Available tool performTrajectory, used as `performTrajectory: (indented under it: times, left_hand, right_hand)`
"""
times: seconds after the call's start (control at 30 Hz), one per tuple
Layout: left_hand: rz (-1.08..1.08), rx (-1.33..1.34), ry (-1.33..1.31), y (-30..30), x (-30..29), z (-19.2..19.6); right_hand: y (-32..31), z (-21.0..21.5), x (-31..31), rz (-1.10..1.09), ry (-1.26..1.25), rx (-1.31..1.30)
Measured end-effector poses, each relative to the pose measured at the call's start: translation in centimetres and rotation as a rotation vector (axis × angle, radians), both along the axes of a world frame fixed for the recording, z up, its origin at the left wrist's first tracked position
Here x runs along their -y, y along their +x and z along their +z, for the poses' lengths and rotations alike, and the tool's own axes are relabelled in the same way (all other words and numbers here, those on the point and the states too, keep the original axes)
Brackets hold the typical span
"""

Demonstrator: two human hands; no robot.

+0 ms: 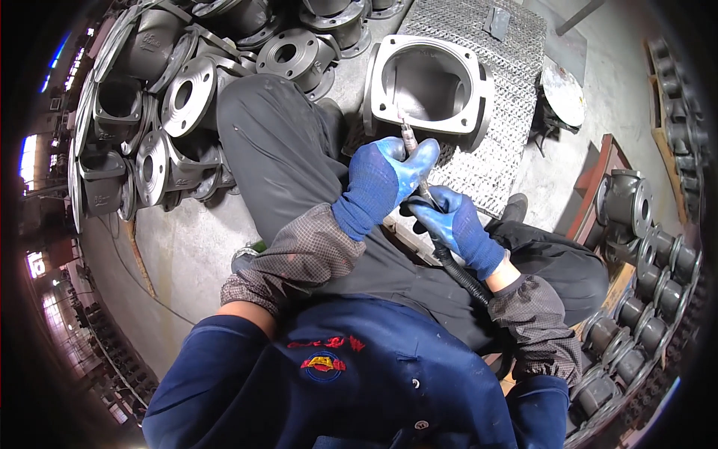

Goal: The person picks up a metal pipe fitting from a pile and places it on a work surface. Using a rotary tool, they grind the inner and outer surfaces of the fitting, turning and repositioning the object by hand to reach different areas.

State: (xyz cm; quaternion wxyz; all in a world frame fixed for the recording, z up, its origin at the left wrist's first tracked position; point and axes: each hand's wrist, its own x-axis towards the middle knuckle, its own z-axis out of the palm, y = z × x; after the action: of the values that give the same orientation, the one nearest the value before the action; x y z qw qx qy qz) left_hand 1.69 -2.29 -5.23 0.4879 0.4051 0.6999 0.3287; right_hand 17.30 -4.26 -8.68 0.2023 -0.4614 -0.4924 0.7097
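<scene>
Nearest the body, a black ribbed hose is running up from the lap to the right hand, which is curling round the rear of a slim tool. Just beyond, the left hand is wrapping round the tool's front. Its tip is pointing at the near rim of a grey flanged casting, which is sitting on a textured surface; I cannot tell whether they are touching. A snagging hose could be dragging the tool off line, and a slackening front grip could be letting the tip skid over the flange. Red stitched lettering is showing above an emblem on the navy shirt; farther off, raised characters are marking a stacked casting.
</scene>
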Motion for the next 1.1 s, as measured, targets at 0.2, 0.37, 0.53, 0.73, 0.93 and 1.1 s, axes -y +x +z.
performTrajectory:
  times: [0.2,0.37,0.53,0.73,0.93,1.1]
  left_hand:
    - [-0.015,-0.05,0.048,-0.4,0.0,-1.1]
    - [0.001,0.044,0.116,0.2,-0.3,-1.4]
    - [-0.034,0.005,0.095,0.4,-0.5,-0.1]
    - [-0.071,-0.069,0.195,0.8,-0.4,0.8]
    - [-0.15,-0.08,0.44,0.6,-0.5,-0.3]
    - [-0.246,-0.011,0.485,0.1,-0.6,-1.3]
  right_hand:
    - [-0.3,3.1,-0.6,0.082,-0.303,-0.153]
    - [0.2,2.4,-0.5,0.158,-0.541,-0.455]
    - [0.6,2.2,-0.8,0.244,-0.668,-0.677]
    - [0.9,1.9,-1.0,0.215,-0.77,-0.648]
    - [0.6,1.9,-0.7,0.096,-0.47,-0.47]
    - [0.9,1.4,-0.9,0.096,-0.14,-0.25]
